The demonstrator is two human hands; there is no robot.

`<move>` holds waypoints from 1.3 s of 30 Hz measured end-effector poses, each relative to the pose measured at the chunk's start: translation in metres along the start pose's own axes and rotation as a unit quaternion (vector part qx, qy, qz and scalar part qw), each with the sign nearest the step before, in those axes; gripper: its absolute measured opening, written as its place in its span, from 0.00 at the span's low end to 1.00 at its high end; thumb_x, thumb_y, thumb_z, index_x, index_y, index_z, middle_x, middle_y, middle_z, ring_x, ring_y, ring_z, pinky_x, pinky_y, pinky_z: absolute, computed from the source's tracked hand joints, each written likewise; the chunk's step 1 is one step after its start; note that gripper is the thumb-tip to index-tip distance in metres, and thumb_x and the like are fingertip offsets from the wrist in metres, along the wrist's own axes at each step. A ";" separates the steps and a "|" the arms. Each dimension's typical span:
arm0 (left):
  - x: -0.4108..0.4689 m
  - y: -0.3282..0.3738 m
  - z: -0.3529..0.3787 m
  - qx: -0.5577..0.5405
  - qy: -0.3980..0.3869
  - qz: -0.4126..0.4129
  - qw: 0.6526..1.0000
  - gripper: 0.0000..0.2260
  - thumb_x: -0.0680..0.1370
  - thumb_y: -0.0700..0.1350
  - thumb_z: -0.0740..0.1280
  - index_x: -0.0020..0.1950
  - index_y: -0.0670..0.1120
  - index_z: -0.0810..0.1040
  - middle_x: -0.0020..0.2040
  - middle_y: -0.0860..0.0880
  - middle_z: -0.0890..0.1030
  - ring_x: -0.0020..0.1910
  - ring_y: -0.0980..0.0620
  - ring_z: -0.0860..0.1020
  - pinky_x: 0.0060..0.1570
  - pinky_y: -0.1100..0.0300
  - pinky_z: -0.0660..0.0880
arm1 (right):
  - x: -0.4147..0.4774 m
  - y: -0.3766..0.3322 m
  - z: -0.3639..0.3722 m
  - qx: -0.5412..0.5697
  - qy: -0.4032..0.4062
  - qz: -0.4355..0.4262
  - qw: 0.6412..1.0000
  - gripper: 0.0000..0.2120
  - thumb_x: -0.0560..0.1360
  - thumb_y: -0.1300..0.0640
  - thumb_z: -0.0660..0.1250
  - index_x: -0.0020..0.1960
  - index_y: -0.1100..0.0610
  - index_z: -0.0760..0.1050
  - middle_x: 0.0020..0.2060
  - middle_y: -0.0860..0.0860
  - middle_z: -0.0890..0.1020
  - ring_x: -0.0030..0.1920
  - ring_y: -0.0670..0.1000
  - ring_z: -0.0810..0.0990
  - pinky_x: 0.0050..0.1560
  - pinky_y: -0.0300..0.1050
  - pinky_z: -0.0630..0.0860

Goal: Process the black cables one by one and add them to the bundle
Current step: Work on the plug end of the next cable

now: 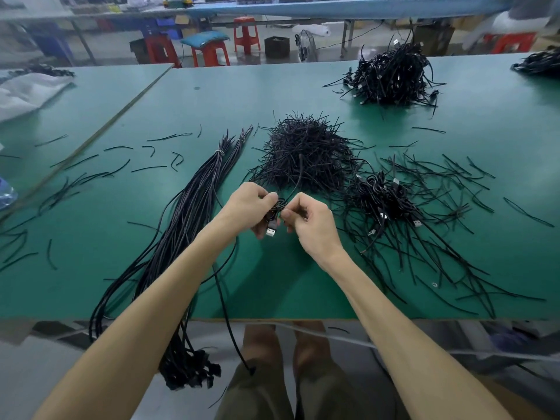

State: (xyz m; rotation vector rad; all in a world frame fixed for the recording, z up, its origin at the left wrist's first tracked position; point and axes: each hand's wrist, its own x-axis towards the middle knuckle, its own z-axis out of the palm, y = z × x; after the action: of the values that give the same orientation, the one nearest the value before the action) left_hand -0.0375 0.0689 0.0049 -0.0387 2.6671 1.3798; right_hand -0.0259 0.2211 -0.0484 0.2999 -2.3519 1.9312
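Two hands meet at the centre of the head view, the only view we have, low over a green bench (272,86). Our left hand (250,207) and right hand (313,228) are close together with fingers curled. Both pinch one small black cable (281,206), wound into a tight coil between them. Its silver USB plug (270,232) hangs below the left fingers, pointing at 6 o'clock toward us. We judge the coil is being undone, though any tie on it is too small to make out.

From our hands the bundle (188,213) lies at 9 o'clock, just beside the left forearm. It is a long sheaf of straightened black cables. Its long axis slants from about 1 o'clock, where a pale tie (219,152) binds it, down to 7 o'clock, where its ends hang over the near edge of the bench. Our left hand is the nearer one. We judge the freed cable must swing left and lie along that slant.

A single black strand (225,298) runs from under our left wrist toward 6 o'clock and over the edge. We cannot tell whether it belongs to the held cable.

At 12 o'clock sits a mound of short ties (306,153). At 3 o'clock a heap of coiled cables (383,201) waits. A second heap (391,74) lies far off at 1 o'clock.
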 end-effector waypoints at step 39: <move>-0.031 0.004 -0.008 0.293 0.107 0.241 0.919 0.11 0.83 0.55 0.65 0.46 0.52 0.83 0.37 0.59 0.81 0.36 0.60 0.75 0.39 0.58 0.65 | 0.001 0.006 -0.004 0.114 -0.041 -0.025 0.992 0.06 0.81 0.67 0.65 0.45 0.65 0.77 0.34 0.57 0.80 0.32 0.49 0.77 0.38 0.34 0.71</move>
State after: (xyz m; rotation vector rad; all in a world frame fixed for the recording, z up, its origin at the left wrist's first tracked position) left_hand -0.0083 0.0634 0.0174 0.5976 3.3107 0.6093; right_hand -0.0280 0.2265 -0.0530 0.4576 -2.1488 2.2059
